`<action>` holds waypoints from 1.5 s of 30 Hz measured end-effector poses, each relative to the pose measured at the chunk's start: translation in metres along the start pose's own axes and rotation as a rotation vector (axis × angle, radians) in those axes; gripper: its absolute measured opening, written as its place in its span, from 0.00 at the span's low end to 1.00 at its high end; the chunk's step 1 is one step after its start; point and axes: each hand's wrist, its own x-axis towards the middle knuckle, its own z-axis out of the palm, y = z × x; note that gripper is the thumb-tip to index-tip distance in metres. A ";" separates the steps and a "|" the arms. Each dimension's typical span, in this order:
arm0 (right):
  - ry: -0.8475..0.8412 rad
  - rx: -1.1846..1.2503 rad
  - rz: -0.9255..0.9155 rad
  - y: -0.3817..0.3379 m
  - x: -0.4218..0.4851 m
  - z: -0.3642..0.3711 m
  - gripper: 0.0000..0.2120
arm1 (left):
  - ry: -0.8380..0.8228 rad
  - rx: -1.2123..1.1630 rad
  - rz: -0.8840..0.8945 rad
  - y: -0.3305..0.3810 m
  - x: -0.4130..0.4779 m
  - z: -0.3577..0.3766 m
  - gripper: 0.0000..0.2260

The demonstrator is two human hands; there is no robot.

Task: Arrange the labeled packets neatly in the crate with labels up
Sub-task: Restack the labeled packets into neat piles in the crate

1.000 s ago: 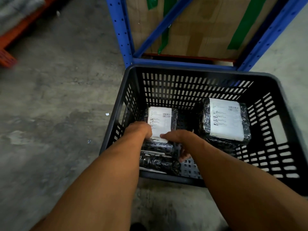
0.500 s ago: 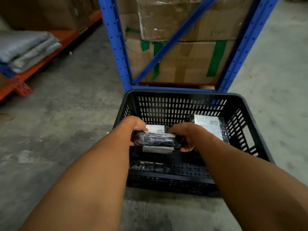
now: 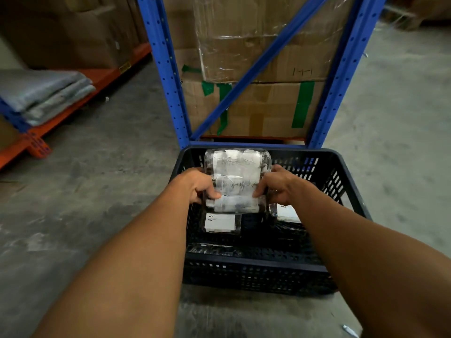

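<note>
A grey concrete floor, scuffed and stained, carries a black slatted crate, the feet of a blue rack just behind it, and an orange shelf base at left.

— Where are you standing?

— You are standing in a warehouse aisle. A bare concrete floor is running under you, scuffed and stained.

— What is telling you that?

— At twelve o'clock a blue steel rack with punched uprights and a diagonal brace is holding big cardboard cartons, some wrapped in clear film and patched with green tape. At ten o'clock an orange shelf beam is carrying folded grey sheets, with more brown cartons sitting behind. Right in front of you a black slotted plastic crate is resting on the floor, against the rack's foot.
</note>
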 end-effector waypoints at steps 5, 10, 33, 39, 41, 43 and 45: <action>0.050 -0.026 -0.134 -0.002 -0.003 -0.001 0.32 | -0.023 -0.231 0.062 0.006 -0.010 -0.003 0.31; 0.123 0.116 -0.260 0.003 -0.001 0.001 0.29 | -0.115 -0.815 0.161 0.011 -0.009 -0.011 0.22; -0.033 0.225 -0.194 0.007 0.016 0.001 0.30 | -0.149 -0.545 0.185 -0.023 0.005 0.014 0.24; -0.039 0.019 -0.128 0.013 0.024 0.014 0.44 | -0.143 -0.168 0.060 -0.005 0.004 -0.006 0.18; -0.001 0.022 -0.119 0.023 0.028 0.021 0.42 | -0.143 -0.028 0.020 -0.004 0.008 -0.011 0.18; 0.022 0.029 -0.106 0.033 0.035 0.028 0.39 | -0.112 0.022 -0.012 -0.008 0.014 -0.012 0.22; 0.017 -0.013 -0.074 0.041 0.039 0.034 0.36 | -0.122 0.031 -0.078 -0.015 0.019 -0.009 0.25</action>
